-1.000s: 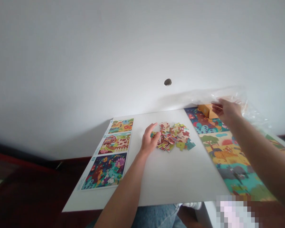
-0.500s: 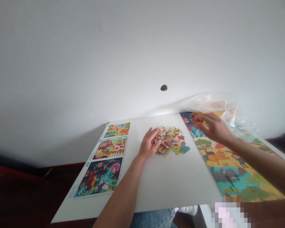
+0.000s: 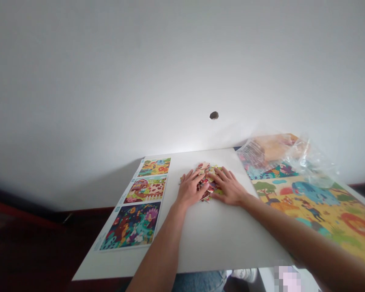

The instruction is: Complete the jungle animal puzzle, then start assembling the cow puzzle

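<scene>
A heap of jigsaw puzzle pieces (image 3: pixel 204 165) lies on the white table (image 3: pixel 219 239), in red, cream, green and yellow. Over its left side rests my left hand (image 3: pixel 191 190), fingers spread and touching the pieces. My right hand (image 3: pixel 228 187) lies over the right side of the heap with its fingers apart too. Much of the pile is hidden beneath both hands. Neither hand has a piece lifted from the table.
Left of the heap lies a sheet with three printed pictures (image 3: pixel 149 188). On the right, an assembled safari puzzle (image 3: pixel 292 198) passes under my right forearm. A clear plastic bag (image 3: pixel 270 150) sits behind it by the wall, which has a hole (image 3: pixel 213 115).
My right hand has come left from above the assembled puzzles onto the heap. The pieces are gathered more closely between my hands. The plastic bag appears lower and more spread out.
</scene>
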Demonstrator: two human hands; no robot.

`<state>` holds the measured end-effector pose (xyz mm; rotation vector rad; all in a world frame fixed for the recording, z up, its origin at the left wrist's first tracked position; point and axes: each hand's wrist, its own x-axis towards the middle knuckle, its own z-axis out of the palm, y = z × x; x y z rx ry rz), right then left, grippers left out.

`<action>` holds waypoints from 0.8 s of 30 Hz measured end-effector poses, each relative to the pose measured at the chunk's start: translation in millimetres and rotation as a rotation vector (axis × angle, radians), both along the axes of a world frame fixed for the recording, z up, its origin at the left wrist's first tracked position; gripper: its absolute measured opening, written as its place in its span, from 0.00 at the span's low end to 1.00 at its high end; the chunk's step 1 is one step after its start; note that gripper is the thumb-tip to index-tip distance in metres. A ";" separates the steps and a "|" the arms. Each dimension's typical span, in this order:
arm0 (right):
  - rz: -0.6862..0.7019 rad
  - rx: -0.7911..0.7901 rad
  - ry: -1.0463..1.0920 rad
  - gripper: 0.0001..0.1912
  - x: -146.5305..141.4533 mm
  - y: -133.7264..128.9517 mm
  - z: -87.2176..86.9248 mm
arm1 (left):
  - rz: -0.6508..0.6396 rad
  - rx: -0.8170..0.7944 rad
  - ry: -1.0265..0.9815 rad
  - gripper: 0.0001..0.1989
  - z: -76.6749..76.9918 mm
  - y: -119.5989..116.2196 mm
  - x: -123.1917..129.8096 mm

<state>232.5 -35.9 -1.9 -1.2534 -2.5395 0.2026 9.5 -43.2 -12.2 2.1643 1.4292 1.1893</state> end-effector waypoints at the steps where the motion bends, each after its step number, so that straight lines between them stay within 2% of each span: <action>1: 0.012 0.019 0.016 0.40 0.4 -1.9 1.7 | 0.001 -0.001 0.019 0.20 0.5 0.2 -0.3; 3: 0.026 0.138 0.056 0.34 5.6 -4.8 8.7 | 0.018 -0.032 0.120 0.21 2.6 -0.7 -0.4; 5: -0.026 0.352 0.104 0.26 18.9 -3.4 22.0 | 0.050 -0.078 0.249 0.21 5.6 -2.4 -0.2; 6: -0.143 0.478 0.148 0.23 29.0 0.0 30.7 | 0.064 -0.095 0.296 0.21 7.0 -3.3 0.0; 8: -0.492 0.642 0.208 0.28 55.6 12.9 48.9 | 0.080 -0.108 0.344 0.21 9.1 -4.2 0.6; 10: -0.785 0.639 0.207 0.37 86.5 31.9 63.4 | 0.083 -0.105 0.356 0.22 9.8 -3.9 1.1; 12: -0.949 0.521 0.191 0.43 115.1 51.5 71.1 | 0.092 -0.096 0.355 0.22 9.1 -2.9 1.3; 13: -0.960 0.428 0.183 0.41 126.5 59.6 73.0 | 0.098 -0.092 0.353 0.22 8.4 -2.3 1.3; 15: -0.895 0.242 0.222 0.31 142.1 69.7 76.9 | 0.107 -0.087 0.349 0.22 6.9 -1.3 0.9; 17: -0.793 0.174 0.323 0.22 150.5 72.0 86.5 | 0.107 -0.089 0.351 0.22 5.9 -0.9 0.5; 18: -0.760 0.193 0.377 0.20 154.1 71.5 94.7 | 0.107 -0.091 0.352 0.22 5.8 -0.9 0.3; 21: -0.779 0.349 0.453 0.19 175.7 72.5 130.7 | 0.118 -0.089 0.350 0.21 6.6 -1.2 0.7; 24: -0.840 0.434 0.421 0.24 219.4 88.2 169.1 | 0.136 -0.080 0.345 0.21 7.4 -0.7 2.0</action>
